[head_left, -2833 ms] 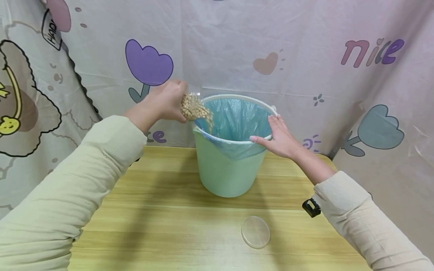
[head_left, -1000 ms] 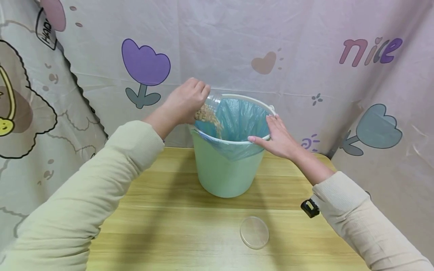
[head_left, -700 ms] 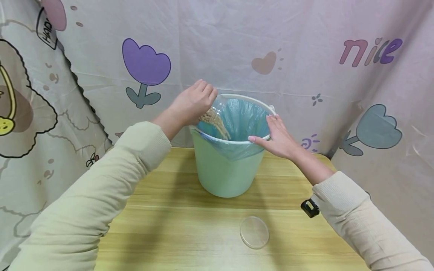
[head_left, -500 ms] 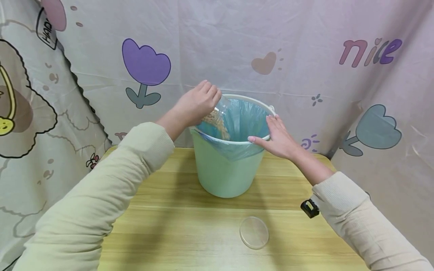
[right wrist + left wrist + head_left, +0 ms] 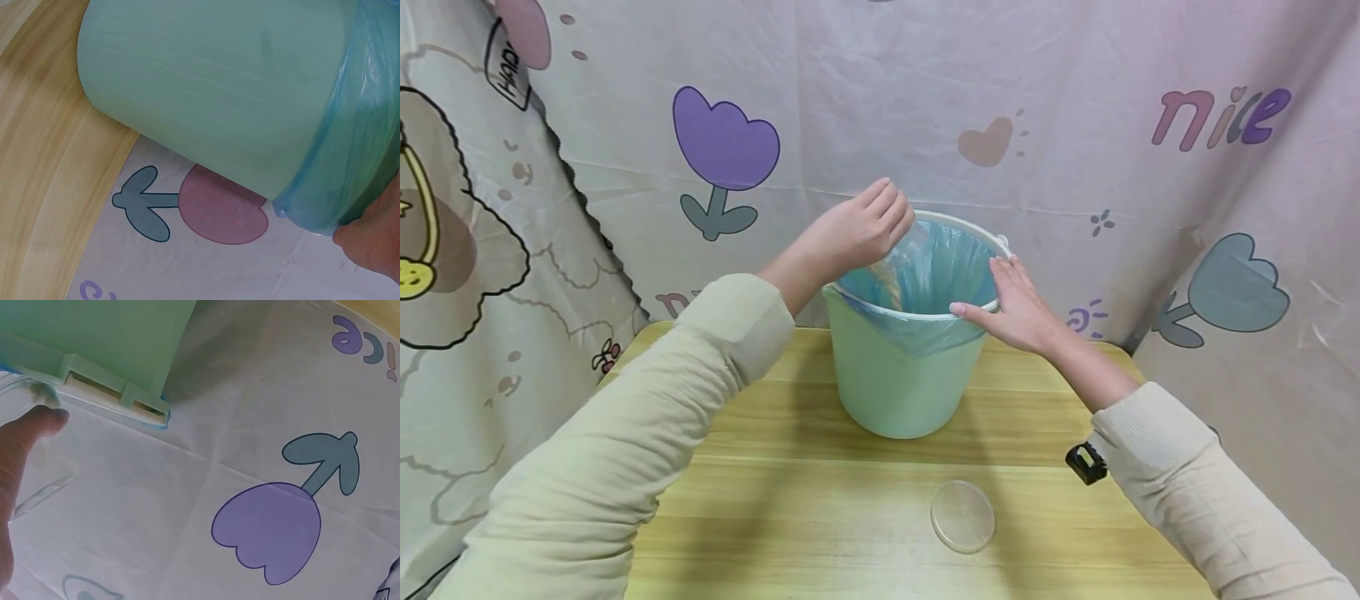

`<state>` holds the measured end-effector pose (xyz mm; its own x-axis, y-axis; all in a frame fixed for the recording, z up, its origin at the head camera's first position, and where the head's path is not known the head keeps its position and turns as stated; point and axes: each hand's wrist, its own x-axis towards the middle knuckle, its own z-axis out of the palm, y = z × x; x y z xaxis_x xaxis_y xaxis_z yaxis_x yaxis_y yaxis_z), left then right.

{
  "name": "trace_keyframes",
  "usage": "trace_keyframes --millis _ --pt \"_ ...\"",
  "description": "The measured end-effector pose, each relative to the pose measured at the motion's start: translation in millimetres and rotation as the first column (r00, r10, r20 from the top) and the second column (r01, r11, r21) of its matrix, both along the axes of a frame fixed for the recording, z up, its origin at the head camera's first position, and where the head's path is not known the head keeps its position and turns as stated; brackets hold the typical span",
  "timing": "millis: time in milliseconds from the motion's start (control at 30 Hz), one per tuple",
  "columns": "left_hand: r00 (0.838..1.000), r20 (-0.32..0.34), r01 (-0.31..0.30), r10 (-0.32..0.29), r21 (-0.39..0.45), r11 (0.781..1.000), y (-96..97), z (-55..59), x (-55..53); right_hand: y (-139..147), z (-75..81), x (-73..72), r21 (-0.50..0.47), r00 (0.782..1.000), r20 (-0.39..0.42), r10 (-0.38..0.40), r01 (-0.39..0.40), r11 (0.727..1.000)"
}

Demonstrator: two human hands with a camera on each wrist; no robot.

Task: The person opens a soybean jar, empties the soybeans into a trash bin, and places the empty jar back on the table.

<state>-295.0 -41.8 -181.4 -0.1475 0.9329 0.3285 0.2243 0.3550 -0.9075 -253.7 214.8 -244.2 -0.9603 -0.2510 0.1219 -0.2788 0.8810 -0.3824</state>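
In the head view my left hand (image 5: 865, 225) grips a clear jar (image 5: 912, 242), tipped over the left rim of a pale green bucket (image 5: 902, 383). Beige round beans (image 5: 889, 279) stream from it into the blue bag (image 5: 943, 258) that lines the bucket. Most of the jar is hidden behind the fingers; the left wrist view shows its clear wall (image 5: 44, 497) beside my thumb. My right hand (image 5: 1018, 308) rests on the right side of the rim, fingers straight and thumb spread along the front. In the right wrist view that thumb (image 5: 369, 237) touches the bag's edge.
A clear round lid (image 5: 962, 516) lies on the wooden table (image 5: 820, 517) in front of the bucket. Printed curtains (image 5: 865, 100) hang close behind the table and along both sides. A black strap piece (image 5: 1086, 462) sits at the right cuff.
My left hand has moved right and tilted the jar further over the bucket. Far fewer beans show in the jar now. The right hand and the lid have stayed in place.
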Motion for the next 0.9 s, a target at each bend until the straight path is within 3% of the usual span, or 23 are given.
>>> trace_keyframes --millis 133,467,767,900 --pt "0.999 -0.049 0.005 -0.007 -0.047 0.999 1.5 -0.4 0.9 -0.3 0.3 0.1 0.000 1.000 -0.004 0.002 -0.002 1.000" --pt "0.996 -0.090 -0.020 0.006 -0.157 0.987 2.1 -3.8 1.8 -1.0 2.3 2.3 0.011 1.000 -0.006 0.009 -0.009 1.000" --pt "0.994 -0.095 0.022 -0.044 -0.217 0.976 3.0 -6.5 3.1 -0.9 2.1 2.6 0.009 1.000 -0.005 0.013 -0.013 1.000" --pt "0.996 -0.084 0.014 -0.035 -0.233 0.972 3.2 -5.4 3.9 -0.8 0.4 1.2 0.007 1.000 -0.010 0.009 -0.009 1.000"
